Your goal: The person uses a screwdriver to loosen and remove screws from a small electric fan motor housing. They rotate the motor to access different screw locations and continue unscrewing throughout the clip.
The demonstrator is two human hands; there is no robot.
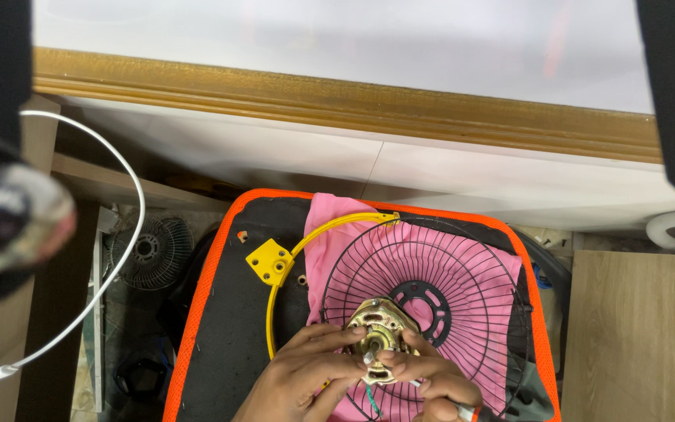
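Gripping a brass-coloured fan motor (pixel 376 337) from both sides, my left hand (pixel 306 375) curls its fingers round the housing while my right hand (pixel 423 379) pinches near the shaft, a tool handle tucked in the palm. The motor sits over the black wire guard (pixel 431 273) on pink cloth (pixel 337 227). I judge a slip could snag its thin wires.

A white wall panel (pixel 337 47) runs above a gilded wooden moulding (pixel 337 101), with white boards (pixel 291 160) beneath. At right stands a pale wood-grain surface (pixel 634 336), possibly a cabinet top. Lighting is even and soft.
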